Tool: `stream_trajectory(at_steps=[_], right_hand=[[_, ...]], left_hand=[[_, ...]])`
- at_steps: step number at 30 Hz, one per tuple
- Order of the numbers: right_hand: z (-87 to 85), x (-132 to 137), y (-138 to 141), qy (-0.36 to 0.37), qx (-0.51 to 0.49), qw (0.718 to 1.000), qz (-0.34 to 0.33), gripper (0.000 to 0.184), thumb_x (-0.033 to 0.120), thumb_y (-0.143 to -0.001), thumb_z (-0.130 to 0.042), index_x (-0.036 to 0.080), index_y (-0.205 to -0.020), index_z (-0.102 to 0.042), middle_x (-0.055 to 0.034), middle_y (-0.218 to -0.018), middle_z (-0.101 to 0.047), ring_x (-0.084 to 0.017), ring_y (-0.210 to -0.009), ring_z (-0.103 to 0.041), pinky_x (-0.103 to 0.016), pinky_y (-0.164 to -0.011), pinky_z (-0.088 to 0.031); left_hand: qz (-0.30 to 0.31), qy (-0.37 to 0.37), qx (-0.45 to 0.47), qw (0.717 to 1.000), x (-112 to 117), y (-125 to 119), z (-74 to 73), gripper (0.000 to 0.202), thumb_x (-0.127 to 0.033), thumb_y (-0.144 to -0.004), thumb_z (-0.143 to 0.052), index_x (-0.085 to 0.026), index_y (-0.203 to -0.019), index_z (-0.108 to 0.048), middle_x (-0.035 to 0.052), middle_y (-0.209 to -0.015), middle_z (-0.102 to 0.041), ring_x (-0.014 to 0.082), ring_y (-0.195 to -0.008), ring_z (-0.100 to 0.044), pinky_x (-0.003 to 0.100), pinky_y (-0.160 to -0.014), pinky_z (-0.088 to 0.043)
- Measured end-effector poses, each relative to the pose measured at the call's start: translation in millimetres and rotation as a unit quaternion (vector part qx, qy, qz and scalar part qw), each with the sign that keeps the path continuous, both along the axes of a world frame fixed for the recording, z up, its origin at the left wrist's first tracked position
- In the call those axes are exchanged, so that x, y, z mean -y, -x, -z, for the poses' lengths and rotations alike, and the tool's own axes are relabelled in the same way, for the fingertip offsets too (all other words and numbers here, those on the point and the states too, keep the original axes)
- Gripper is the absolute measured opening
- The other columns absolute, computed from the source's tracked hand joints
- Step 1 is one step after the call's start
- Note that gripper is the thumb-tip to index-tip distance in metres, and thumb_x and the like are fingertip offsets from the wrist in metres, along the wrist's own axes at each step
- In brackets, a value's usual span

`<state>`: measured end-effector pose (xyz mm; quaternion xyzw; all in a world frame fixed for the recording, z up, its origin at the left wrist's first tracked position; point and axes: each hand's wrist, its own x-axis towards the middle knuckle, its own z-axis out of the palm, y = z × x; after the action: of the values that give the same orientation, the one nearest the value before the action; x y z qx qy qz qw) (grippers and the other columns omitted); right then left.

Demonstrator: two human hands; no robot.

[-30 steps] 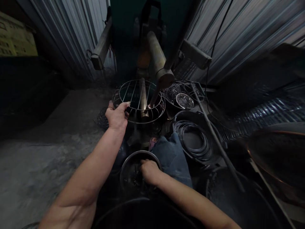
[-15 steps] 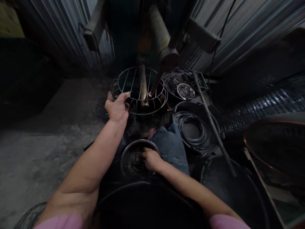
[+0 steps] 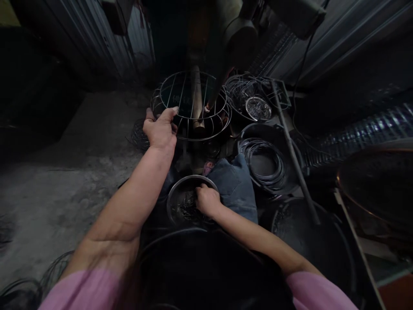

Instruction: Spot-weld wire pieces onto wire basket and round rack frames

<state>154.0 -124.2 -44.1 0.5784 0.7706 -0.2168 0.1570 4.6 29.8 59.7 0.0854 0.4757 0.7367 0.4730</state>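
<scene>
While the left arm stretches toward upper centre, the left hand (image 3: 160, 129) closes its grip on the wire cage (image 3: 206, 125) rim. The right hand (image 3: 208, 200) dips into the metal bowl (image 3: 176, 193) at centre, fingers curled; I cannot tell if its grip holds anything.

Single view: head-worn camera, facing forward and steeply down over own arms. Close range. Left hand (image 3: 160, 129) on wire basket (image 3: 176, 97) upper centre; right hand (image 3: 208, 200) in bowl (image 3: 180, 185) mid-frame; pink sleeves (image 3: 97, 288) at bottom edge. Corrugated walls (image 3: 338, 38) fill top corners.
</scene>
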Motion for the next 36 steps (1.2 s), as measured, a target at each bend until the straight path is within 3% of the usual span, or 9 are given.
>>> stream_trajectory(at_steps=[3, 9, 17, 21, 24, 29, 32, 36], right_hand=[[-0.8, -2.0, 0.8, 0.022, 0.011, 1.0, -0.006, 0.024, 0.016, -0.081, -0.048, 0.014, -0.093, -0.069, -0.0147, -0.1, -0.065, -0.023, -0.086, -0.066, -0.029, -0.068, -0.046], [-6.5, -5.0, -6.9, 0.024, -0.013, 0.999, -0.018, 0.025, 0.017, -0.081, -0.048, 0.02, -0.093, -0.069, -0.0076, -0.102, -0.064, -0.019, -0.094, -0.063, -0.025, -0.074, -0.046], [5.8, -1.9, -2.9, 0.032, -0.023, 0.999, -0.009, 0.024, 0.018, -0.079, -0.049, 0.019, -0.09, -0.07, -0.0083, -0.099, -0.064, -0.02, -0.086, -0.064, -0.027, -0.071, -0.046], [2.4, -2.2, -7.6, 0.017, -0.109, 0.994, 0.021, 0.03, 0.01, -0.076, -0.049, 0.019, -0.095, -0.07, -0.0074, -0.099, -0.065, -0.018, -0.09, -0.062, -0.024, -0.077, -0.047], [2.5, -1.0, -11.7, -0.004, -0.234, 0.971, 0.056, 0.031, 0.006, -0.074, -0.05, 0.016, -0.096, -0.068, -0.0071, -0.096, -0.068, -0.018, -0.092, -0.062, -0.025, -0.084, -0.047], [-5.9, -13.5, -21.0, -0.051, -0.371, 0.92, 0.113, 0.025, 0.009, -0.078, -0.05, 0.018, -0.092, -0.068, -0.005, -0.088, -0.07, -0.017, -0.085, -0.065, -0.028, -0.081, -0.051], [-32.0, -40.5, -22.9, -0.131, -0.443, 0.877, 0.135, 0.017, 0.019, -0.081, -0.055, 0.02, -0.089, -0.07, -0.0049, -0.086, -0.071, -0.018, -0.082, -0.065, -0.029, -0.078, -0.052], [-76.4, -88.4, -9.3, -0.242, -0.527, 0.796, 0.175, 0.015, 0.029, -0.084, -0.058, 0.021, -0.089, -0.069, -0.0022, -0.077, -0.067, -0.016, -0.071, -0.064, -0.028, -0.069, -0.053]], left_hand=[[-0.003, -0.005, 0.009, 1.0, 0.4, 2.5, 1.8, 0.078, -0.005, -0.06, -0.072, -0.024, -0.13, -0.042, -0.0069, -0.067, -0.052, 0.0076, -0.05, -0.048, 0.019, -0.044, -0.03], [-0.013, -0.016, 0.04, 0.999, -0.7, 7.0, 2.4, 0.074, -0.005, -0.057, -0.074, -0.023, -0.123, -0.047, -0.0073, -0.066, -0.05, 0.0078, -0.049, -0.045, 0.021, -0.045, -0.029], [-0.004, 0.003, 0.039, 0.999, -0.8, 1.7, 1.9, 0.077, -0.005, -0.06, -0.072, -0.026, -0.129, -0.043, -0.0072, -0.067, -0.048, 0.0062, -0.049, -0.043, 0.019, -0.044, -0.03], [-0.015, -0.011, 0.024, 1.0, 0.1, 1.8, 3.7, 0.074, -0.007, -0.056, -0.074, -0.023, -0.123, -0.048, -0.0076, -0.068, -0.046, 0.0057, -0.049, -0.042, 0.018, -0.042, -0.03], [-0.025, -0.014, 0.023, 0.999, 0.4, 1.6, 1.5, 0.074, -0.008, -0.051, -0.075, -0.022, -0.119, -0.05, -0.0081, -0.069, -0.045, 0.0049, -0.048, -0.043, 0.018, -0.042, -0.03], [-0.033, -0.027, 0.003, 0.999, 1.1, 0.3, -1.2, 0.068, -0.012, -0.046, -0.077, -0.022, -0.109, -0.054, -0.0086, -0.07, -0.047, 0.005, -0.051, -0.047, 0.018, -0.044, -0.031], [-0.039, -0.023, -0.002, 0.999, 0.5, -1.1, 0.0, 0.061, -0.014, -0.045, -0.077, -0.021, -0.102, -0.055, -0.0076, -0.073, -0.05, 0.0057, -0.052, -0.049, 0.019, -0.046, -0.033], [-0.053, -0.027, -0.013, 0.998, 0.7, -4.0, 0.5, 0.05, -0.015, -0.048, -0.077, -0.02, -0.092, -0.054, -0.0073, -0.074, -0.049, 0.0052, -0.053, -0.049, 0.019, -0.047, -0.035]])
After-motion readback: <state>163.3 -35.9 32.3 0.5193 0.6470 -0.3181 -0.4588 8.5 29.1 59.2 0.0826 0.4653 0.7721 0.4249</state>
